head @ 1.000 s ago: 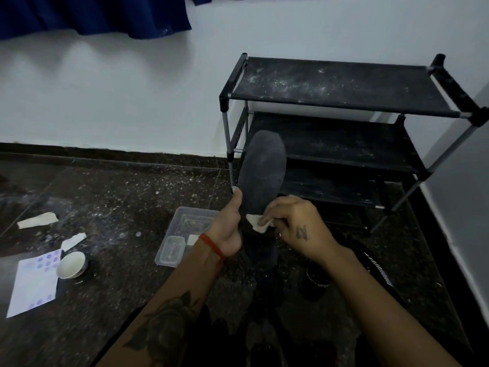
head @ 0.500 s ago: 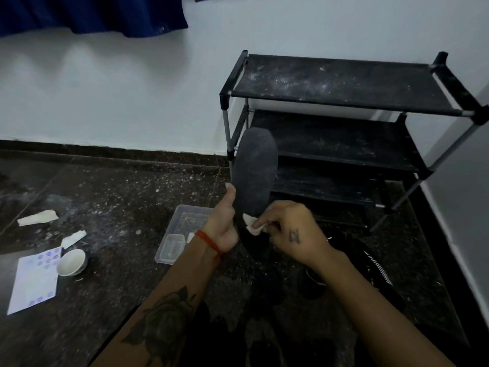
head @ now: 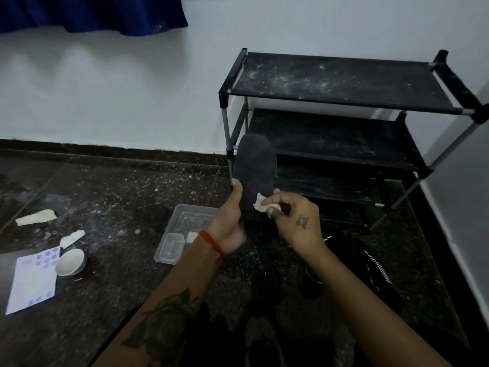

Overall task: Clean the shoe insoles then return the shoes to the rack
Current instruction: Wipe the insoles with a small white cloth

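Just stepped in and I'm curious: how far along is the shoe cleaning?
Partway, it seems. Done: an insole is out of its shoe. In hand: the left hand holds it upright while the right hand presses a small white wipe against it. Left: the rack shelves hold no shoes, and a dark shoe lies on the floor.

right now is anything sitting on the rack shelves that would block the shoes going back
Nothing visible does. The shoe rack shows only pale dust on its top shelf, and the lower shelves look bare, though the bottom one is dark and partly hidden by the insole, which the left hand grips and the right hand wipes.
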`<state>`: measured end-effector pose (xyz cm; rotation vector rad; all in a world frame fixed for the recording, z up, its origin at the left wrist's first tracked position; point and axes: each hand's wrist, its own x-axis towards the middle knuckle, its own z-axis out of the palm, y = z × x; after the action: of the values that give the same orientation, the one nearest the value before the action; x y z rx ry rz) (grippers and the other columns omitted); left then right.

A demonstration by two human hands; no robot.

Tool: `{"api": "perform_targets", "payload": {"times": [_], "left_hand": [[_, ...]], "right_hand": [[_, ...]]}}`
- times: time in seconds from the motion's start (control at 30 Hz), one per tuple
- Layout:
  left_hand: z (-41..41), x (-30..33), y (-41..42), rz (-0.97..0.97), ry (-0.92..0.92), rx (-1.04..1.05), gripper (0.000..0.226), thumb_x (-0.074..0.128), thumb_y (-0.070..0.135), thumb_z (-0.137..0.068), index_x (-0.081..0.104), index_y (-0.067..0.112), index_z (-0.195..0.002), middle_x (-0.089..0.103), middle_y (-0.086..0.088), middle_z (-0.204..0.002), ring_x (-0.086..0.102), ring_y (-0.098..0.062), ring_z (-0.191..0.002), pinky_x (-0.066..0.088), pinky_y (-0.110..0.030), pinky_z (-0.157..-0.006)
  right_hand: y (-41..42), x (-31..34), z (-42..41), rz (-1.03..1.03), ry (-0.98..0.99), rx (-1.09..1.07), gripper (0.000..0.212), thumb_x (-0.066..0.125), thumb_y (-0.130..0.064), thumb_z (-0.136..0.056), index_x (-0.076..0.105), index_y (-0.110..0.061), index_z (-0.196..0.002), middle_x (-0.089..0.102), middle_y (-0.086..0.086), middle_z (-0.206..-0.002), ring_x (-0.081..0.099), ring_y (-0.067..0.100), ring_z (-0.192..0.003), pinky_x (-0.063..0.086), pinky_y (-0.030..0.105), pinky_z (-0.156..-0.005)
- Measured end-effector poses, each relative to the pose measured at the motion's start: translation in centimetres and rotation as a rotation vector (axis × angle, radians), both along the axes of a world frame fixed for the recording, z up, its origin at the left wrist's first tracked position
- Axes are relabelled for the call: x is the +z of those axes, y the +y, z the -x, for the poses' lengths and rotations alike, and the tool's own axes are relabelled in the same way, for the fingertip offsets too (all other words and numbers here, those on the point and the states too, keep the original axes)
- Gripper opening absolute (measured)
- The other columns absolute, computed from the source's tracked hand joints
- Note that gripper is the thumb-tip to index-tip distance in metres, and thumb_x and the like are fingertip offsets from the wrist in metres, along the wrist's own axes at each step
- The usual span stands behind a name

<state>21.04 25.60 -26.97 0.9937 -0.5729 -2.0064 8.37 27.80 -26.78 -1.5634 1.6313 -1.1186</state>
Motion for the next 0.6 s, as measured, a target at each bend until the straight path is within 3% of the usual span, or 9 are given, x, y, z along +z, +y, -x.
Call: {"api": "perform_targets", "payload": {"times": [0.07,0.13,0.27,0.37,0.47,0.53,0.6], "left_hand": [[0.3,-0.1,0.2,0.004,-0.016,-0.015,0.07,0.017,0.06,-0.094,0.064,0.009,-0.107,0.073,-0.007,-0.097,0.072,-0.016,-0.084,0.058,-0.028,-0.076],[0.5,-0.3,0.2,-0.007,-0.047,-0.001,0.067,0.022,0.06,-0.093,0.064,0.009,-0.107,0.073,-0.009,-0.095,0.071,-0.017,-0.081,0.059,-0.027,-0.072],[0.2,0.0,0.2,-0.036,-0.05,-0.005,0.076,0.022,0.063,-0.091,0.057,0.004,-0.122,0.061,-0.013,-0.124,0.061,-0.02,-0.109,0.05,-0.029,-0.092],[-0.3,0.2,0.2,-0.024,0.01,-0.014,0.075,0.015,0.061,-0.094,0.06,0.005,-0.113,0.065,-0.005,-0.118,0.066,-0.016,-0.1,0.054,-0.027,-0.085],[-0.4,0.4,0.2,-0.014,0.038,-0.046,0.077,0.013,0.062,-0.093,0.062,0.004,-0.111,0.07,-0.006,-0.11,0.068,-0.017,-0.097,0.053,-0.031,-0.088],[-0.2,0.4,0.2,-0.009,0.02,-0.057,0.079,0.012,0.063,-0.092,0.062,0.005,-0.11,0.071,-0.007,-0.107,0.067,-0.016,-0.098,0.05,-0.031,-0.092],[-0.2,0.5,0.1,-0.014,0.025,-0.051,0.08,0.013,0.064,-0.092,0.063,0.005,-0.108,0.07,-0.007,-0.108,0.067,-0.016,-0.098,0.051,-0.031,-0.092]], "right_hand": [[0.1,-0.4,-0.3,0.108,0.091,-0.043,0.022,0.064,0.003,-0.077,0.073,-0.016,-0.082,0.055,0.0,-0.098,0.053,0.008,-0.094,0.042,0.011,-0.08],[0.2,-0.7,-0.7,0.223,0.194,-0.028,0.022,0.064,0.005,-0.076,0.073,-0.014,-0.082,0.05,-0.003,-0.092,0.052,0.01,-0.087,0.04,0.007,-0.074],[0.5,-0.5,-0.9,0.3,0.181,0.21,0.024,0.062,0.009,-0.073,0.073,-0.011,-0.08,0.061,-0.002,-0.083,0.055,0.006,-0.078,0.042,0.008,-0.076],[0.6,-0.2,0.0,0.292,0.29,0.346,0.025,0.061,0.006,-0.073,0.074,-0.016,-0.078,0.067,-0.001,-0.083,0.055,0.01,-0.079,0.038,0.007,-0.075],[0.2,-0.6,0.9,0.295,0.446,0.231,0.027,0.064,0.007,-0.071,0.075,-0.018,-0.077,0.068,0.0,-0.08,0.056,0.016,-0.076,0.04,0.015,-0.07],[0.0,-0.8,0.8,0.299,0.443,0.116,0.028,0.065,0.01,-0.069,0.075,-0.015,-0.076,0.068,0.003,-0.078,0.06,0.022,-0.074,0.043,0.019,-0.069],[0.3,-0.8,-0.1,0.329,0.381,0.104,0.025,0.065,0.01,-0.069,0.074,-0.012,-0.076,0.068,0.005,-0.078,0.062,0.022,-0.073,0.042,0.014,-0.071]]}}
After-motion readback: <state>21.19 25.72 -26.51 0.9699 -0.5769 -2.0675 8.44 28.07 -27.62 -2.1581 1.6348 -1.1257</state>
